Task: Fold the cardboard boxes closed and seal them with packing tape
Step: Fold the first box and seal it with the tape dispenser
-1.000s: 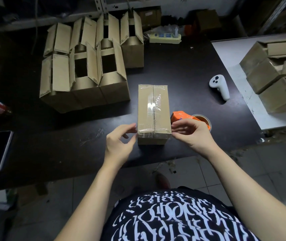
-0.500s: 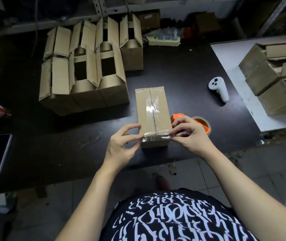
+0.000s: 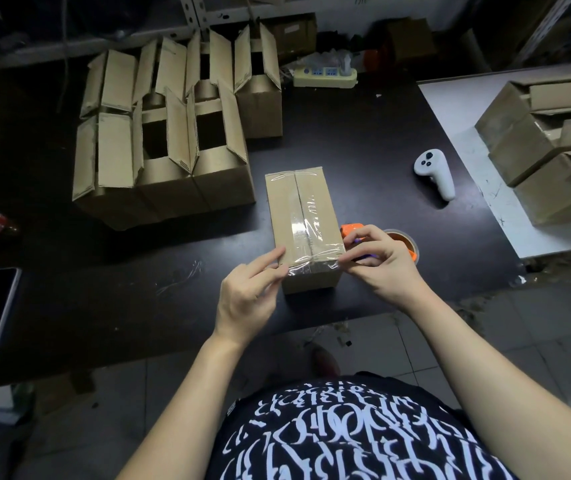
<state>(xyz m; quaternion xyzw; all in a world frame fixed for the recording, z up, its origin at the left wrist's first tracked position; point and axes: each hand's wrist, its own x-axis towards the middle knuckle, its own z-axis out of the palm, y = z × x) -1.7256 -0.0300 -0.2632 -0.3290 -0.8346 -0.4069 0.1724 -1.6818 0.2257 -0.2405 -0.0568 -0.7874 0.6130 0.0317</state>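
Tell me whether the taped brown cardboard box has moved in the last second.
Yes, slightly: the taped brown cardboard box has turned, its far end swinging left toward the open-flapped cardboard boxes, which stayed put.

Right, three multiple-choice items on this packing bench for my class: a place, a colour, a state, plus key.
1. Where is the white plastic handheld controller?
A. On the black table, right of the taped brown cardboard box
B. On the floor
C. Inside an open box
2. What colour is the plastic tape dispenser behind the right hand?
A. Blue
B. Orange
C. Green
3. That box is:
A. Flaps up
B. Crushed flat
C. Closed, clear packing tape along its seam
Key: A, it lies on the table; B, orange shows beside the hand; C, flaps flat under tape.
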